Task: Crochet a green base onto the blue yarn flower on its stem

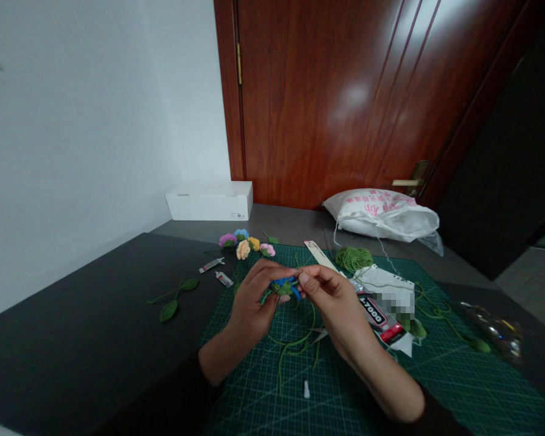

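Blue crochet flower (282, 283), held between the two hands above the green cutting mat (363, 387). Hands?

Left hand (253, 303): fingers curved, partly closed, thumb below, gripping the flower. Right hand (333, 297): thumb and forefinger together at the flower's right edge. Petal or green backing in that pinch—too small to tell.

Risks?

My judgement: a hard tug could pull stitches out of shape, or the small flower could slip if the left grip loosens. Loose green strands (295, 348) lie looped on the mat just below; dangling yarn might snag there.

And its look?

Bright blue petals, ruffled, one pointing down at right; green yarn at the centre of the visible face. Much hidden by fingers—petal count unreadable. Other crochet flowers (243, 249) lie beyond, well apart.
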Demonstrator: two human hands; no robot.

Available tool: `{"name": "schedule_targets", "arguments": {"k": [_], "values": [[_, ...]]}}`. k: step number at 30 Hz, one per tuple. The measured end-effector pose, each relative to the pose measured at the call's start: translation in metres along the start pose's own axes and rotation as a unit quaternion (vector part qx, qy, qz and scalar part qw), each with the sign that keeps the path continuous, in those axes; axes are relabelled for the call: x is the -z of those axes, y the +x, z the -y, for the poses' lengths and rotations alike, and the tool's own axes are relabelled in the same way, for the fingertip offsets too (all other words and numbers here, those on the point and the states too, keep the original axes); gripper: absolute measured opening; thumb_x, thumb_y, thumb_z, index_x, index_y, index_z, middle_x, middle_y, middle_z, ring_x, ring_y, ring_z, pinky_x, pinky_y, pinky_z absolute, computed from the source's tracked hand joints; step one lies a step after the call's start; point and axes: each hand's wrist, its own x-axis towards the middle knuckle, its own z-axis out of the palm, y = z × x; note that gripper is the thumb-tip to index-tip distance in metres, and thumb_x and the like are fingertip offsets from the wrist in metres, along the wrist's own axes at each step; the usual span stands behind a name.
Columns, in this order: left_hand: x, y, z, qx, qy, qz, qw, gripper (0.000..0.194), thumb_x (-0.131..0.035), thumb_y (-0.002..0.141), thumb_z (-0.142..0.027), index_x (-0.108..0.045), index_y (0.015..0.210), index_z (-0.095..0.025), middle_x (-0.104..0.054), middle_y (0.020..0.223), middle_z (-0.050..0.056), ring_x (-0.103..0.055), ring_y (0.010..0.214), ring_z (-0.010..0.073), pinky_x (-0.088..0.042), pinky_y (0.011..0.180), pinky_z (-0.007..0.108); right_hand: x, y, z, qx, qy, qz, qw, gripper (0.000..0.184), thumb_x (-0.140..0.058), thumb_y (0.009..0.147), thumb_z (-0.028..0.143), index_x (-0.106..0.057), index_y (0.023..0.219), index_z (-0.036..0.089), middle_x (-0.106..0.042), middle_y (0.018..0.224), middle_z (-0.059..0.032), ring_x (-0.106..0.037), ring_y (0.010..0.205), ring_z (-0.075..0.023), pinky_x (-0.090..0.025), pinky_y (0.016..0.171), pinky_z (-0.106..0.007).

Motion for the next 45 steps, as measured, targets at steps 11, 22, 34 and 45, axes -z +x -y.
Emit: {"name": "schedule_targets", "arguments": {"k": [11,22,34,45], "values": [[0.000,0.003,-0.004,0.007,-0.008,-0.013,1.000,0.024,-0.064,0.089,-0.022,-0.068,0.113,-0.025,-0.068,0.102,0.006,-0.062,0.096,0.0226,-0.050,0.086,0.037,-0.005,-0.002,-0.002,-0.067,0.118,-0.017,0.991,0.030,-0.086,0.068,0.045,-0.075,0.079,0.019,-0.064,0.073,-0.0013,-0.052,0.068,-0.0135,-0.043,0.066,-0.026],[-0.001,0.000,-0.001,0.019,-0.021,-0.001,1.000,0.025,-0.061,0.091,-0.022,-0.067,0.115,-0.025,-0.066,0.103,0.005,-0.061,0.098,0.0217,-0.049,0.087,0.036,-0.008,-0.003,-0.001,-0.098,0.178,-0.043,0.978,0.028,-0.088,0.065,0.040,-0.074,0.074,0.018,-0.061,0.071,-0.0001,-0.052,0.066,-0.0119,-0.044,0.063,-0.024],[-0.002,0.000,0.000,0.005,-0.026,-0.001,1.000,0.024,-0.061,0.092,-0.024,-0.067,0.115,-0.024,-0.065,0.102,0.005,-0.060,0.097,0.0210,-0.048,0.086,0.034,-0.012,-0.003,0.002,-0.110,0.188,-0.069,0.973,0.037,-0.094,0.054,0.042,-0.073,0.070,0.015,-0.059,0.063,0.0024,-0.050,0.060,-0.0075,-0.040,0.058,-0.018],[-0.006,-0.001,0.004,0.029,-0.074,-0.009,0.997,0.029,-0.071,0.086,-0.031,-0.069,0.114,-0.025,-0.064,0.101,0.006,-0.061,0.095,0.0230,-0.047,0.085,0.035,-0.012,-0.004,0.001,-0.065,0.119,-0.077,0.988,0.041,-0.090,0.057,0.050,-0.069,0.066,0.016,-0.058,0.061,0.0028,-0.048,0.058,-0.0094,-0.037,0.057,-0.022]]}}
